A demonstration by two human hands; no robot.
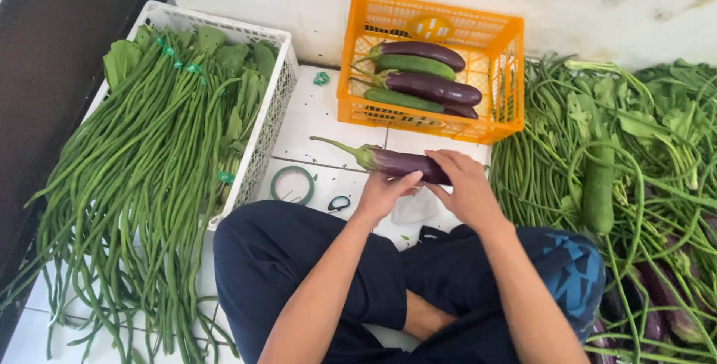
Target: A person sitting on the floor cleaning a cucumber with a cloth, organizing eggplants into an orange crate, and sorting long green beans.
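I hold a long purple eggplant (396, 161) with a green stem level above the white tiled floor, in front of my crossed legs. My left hand (382, 194) grips its middle from below. My right hand (463, 183) wraps its right end from above. Just beyond it stands an orange plastic crate (499, 58) holding several purple eggplants (433, 86) and green cucumbers (414, 64).
A white crate (270, 114) full of bundled long beans (142, 162) and leafy greens sits on the left. A heap of loose long beans (642, 207), greens and a cucumber (598, 185) lies right. A green tape roll (292, 184) and small scissors (338, 203) rest on the floor.
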